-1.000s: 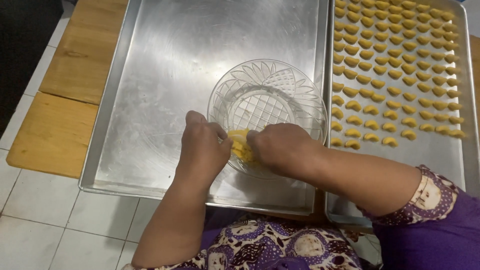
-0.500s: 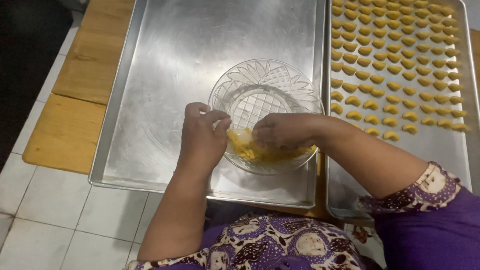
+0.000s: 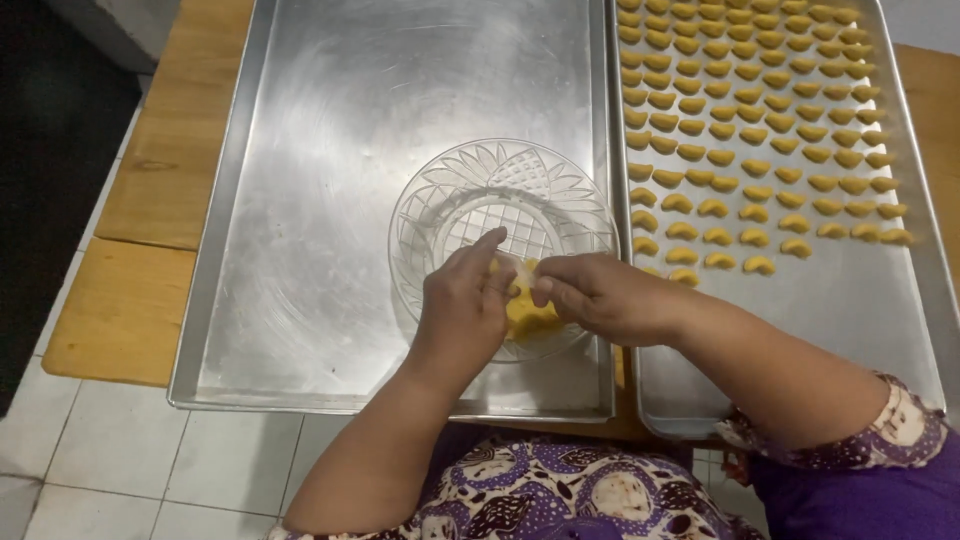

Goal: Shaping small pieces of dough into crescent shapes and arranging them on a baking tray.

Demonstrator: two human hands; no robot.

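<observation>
Fingers (image 3: 497, 262) of left hand (image 3: 462, 312) and right hand (image 3: 598, 295) both pinched on yellow dough (image 3: 527, 312) over glass bowl (image 3: 480, 190), on empty metal tray (image 3: 330, 150).

Two hands, the left hand (image 3: 462, 310) and the right hand (image 3: 600, 297), one cut-glass bowl (image 3: 470, 195), one lump of yellow dough (image 3: 528, 318), two metal trays, the left tray (image 3: 330, 150) and the right tray (image 3: 850, 300), and many dozens of crescent dough pieces (image 3: 750, 130), too many to count exactly.

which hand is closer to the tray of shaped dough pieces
Right. The right hand lies over the glass bowl by its right rim, just beside the tray of shaped dough pieces. The left hand is further left over the bowl, fingers on the yellow dough.
</observation>
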